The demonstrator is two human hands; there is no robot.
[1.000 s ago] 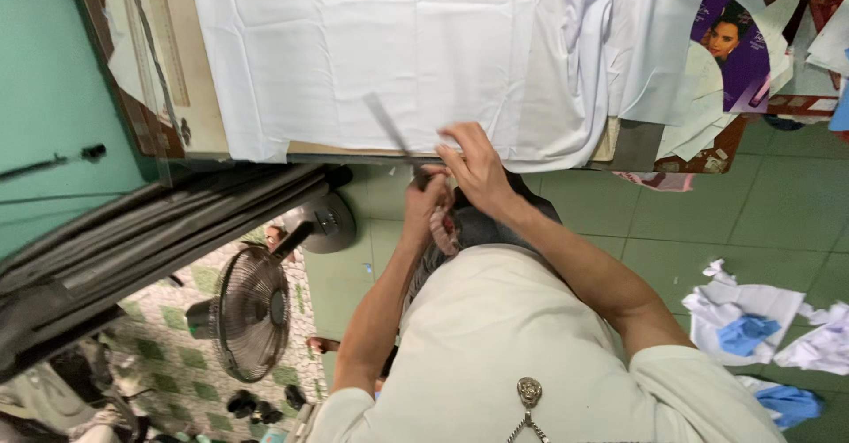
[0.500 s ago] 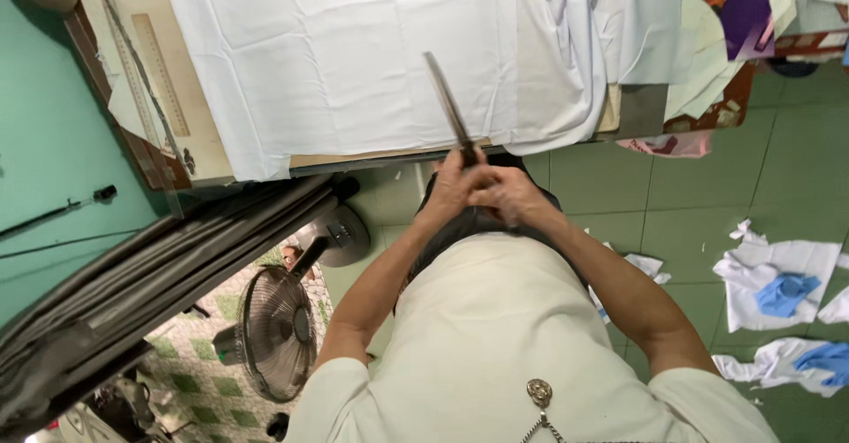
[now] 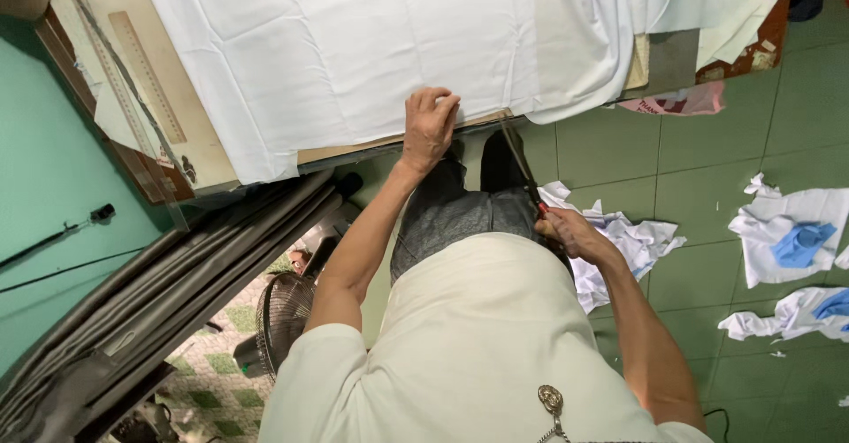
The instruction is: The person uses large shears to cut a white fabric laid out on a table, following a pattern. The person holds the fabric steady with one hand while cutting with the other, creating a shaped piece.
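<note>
Covering most of the pale wooden desk, a large white cotton sheet hangs over the near edge. Left hand, fingers together and flat, presses on the sheet at that edge. Right hand, lowered beside the thigh, is clamped around the red-handled steel scissors, blades pointing up toward the desk. White and blue fabric scraps lie on the green tiled floor.

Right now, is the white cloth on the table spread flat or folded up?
Spread flat: the white cloth covers the table, its edge overhanging, left hand pressing it down.
</note>
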